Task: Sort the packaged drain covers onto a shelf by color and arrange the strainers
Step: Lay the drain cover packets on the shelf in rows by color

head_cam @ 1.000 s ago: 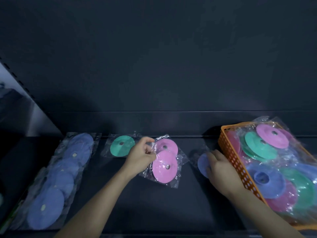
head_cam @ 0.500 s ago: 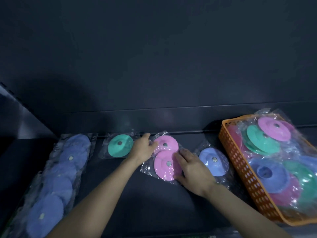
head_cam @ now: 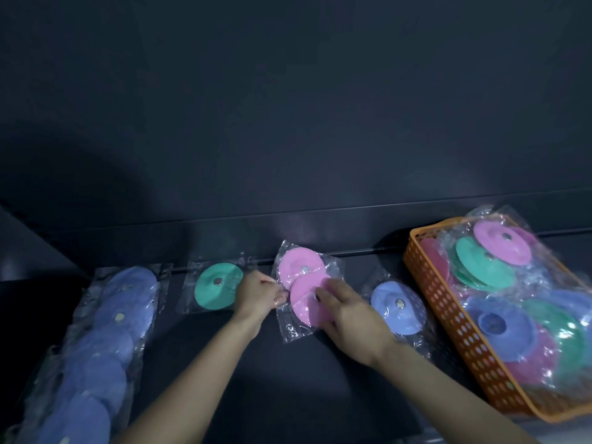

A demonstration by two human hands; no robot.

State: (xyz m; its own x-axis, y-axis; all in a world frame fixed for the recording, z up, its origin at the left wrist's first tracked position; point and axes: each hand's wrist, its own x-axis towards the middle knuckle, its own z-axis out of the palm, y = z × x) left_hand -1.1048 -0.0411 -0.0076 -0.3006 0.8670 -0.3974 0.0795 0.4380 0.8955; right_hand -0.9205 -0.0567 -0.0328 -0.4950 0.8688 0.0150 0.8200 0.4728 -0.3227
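**A:** On the dark matte shelf (head_cam: 288,395) we see two round pink drain covers (head_cam: 299,270). Each is in a crinkled clear plastic bag. They overlap near the back edge, between a single green packaged disc (head_cam: 213,288) and a single blue packaged disc (head_cam: 400,315).

**B:** And our hands?

**A:** Our left hand (head_cam: 256,298) pinches the left edge of the pink pair's plastic, with its fingers curled together. Our right hand (head_cam: 349,318) lies on the lower pink disc, its fingers fairly straight and pressing down.

**B:** What do we have around us?

**A:** A plain dark back wall (head_cam: 288,123) rises behind the shelf, with a narrow ledge along its foot. At far left, a long overlapping row of blue packaged covers (head_cam: 118,328) runs front to back. At right we have an orange perforated plastic basket (head_cam: 448,322), heaped with glossy bagged discs in pink, green and blue. Most discs we can see whole have a small metallic centre.
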